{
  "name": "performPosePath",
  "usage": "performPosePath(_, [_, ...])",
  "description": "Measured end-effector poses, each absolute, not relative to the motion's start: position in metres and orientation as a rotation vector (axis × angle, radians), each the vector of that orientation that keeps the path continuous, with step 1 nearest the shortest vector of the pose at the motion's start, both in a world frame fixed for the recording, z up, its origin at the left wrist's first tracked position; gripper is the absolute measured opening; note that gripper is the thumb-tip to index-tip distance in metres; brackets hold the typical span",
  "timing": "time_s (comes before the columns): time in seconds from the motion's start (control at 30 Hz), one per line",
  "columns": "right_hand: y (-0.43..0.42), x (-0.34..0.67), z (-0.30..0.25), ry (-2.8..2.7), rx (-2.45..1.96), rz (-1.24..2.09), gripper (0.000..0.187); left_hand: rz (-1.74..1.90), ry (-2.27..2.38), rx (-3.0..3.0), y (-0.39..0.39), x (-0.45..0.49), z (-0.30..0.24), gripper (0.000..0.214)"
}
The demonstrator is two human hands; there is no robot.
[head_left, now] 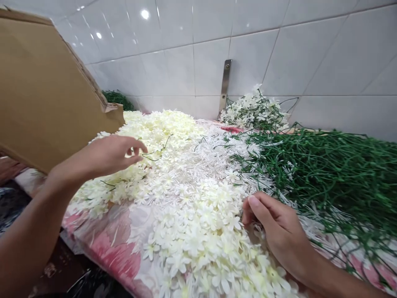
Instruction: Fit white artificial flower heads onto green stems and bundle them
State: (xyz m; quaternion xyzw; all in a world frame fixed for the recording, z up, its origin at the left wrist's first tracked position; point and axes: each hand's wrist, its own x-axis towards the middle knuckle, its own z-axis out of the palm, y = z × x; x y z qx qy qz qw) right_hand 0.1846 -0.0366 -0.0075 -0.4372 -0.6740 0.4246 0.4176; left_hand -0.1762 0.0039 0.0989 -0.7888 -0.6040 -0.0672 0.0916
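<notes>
your left hand (111, 156) pinches a green stem (152, 157) above the white flowers (189, 203); your right hand (276, 231) is curled, fingertips among them, hold not discernible.

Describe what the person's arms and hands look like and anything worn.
Left hand and right hand are bare: no gloves, rings, watch or bracelet. Left forearm and right forearm are uncovered, no sleeves in view. The right thumbnail is short and unpainted.
</notes>
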Motion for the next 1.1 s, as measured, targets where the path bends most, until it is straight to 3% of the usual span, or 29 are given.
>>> performPosePath(0.1, [-0.036,0.185,-0.009,-1.732,-1.127,1.059,0.043,0.219,-2.001,-2.323,-0.007,-0.202,0.076,0.037])
performPosePath(0.23, [-0.037,0.185,-0.008,-1.755,-1.184,1.071,0.044,0.252,-2.057,-2.231,-0.006,-0.198,0.043,0.055])
performPosePath(0.53, [-0.042,0.18,-0.001,-1.696,-1.284,1.16,0.044,-0.012,-2.146,-2.092,0.032,-0.206,0.021,0.056])
performPosePath(0.97, [-0.042,0.179,-0.002,-1.659,-1.321,1.24,0.046,-0.561,-2.329,-2.149,0.032,-0.224,0.041,0.052])
performPosePath(1.1, [-0.043,0.179,-0.001,-1.65,-1.332,1.244,0.046,-0.77,-2.451,-2.068,0.031,-0.226,0.037,0.065])
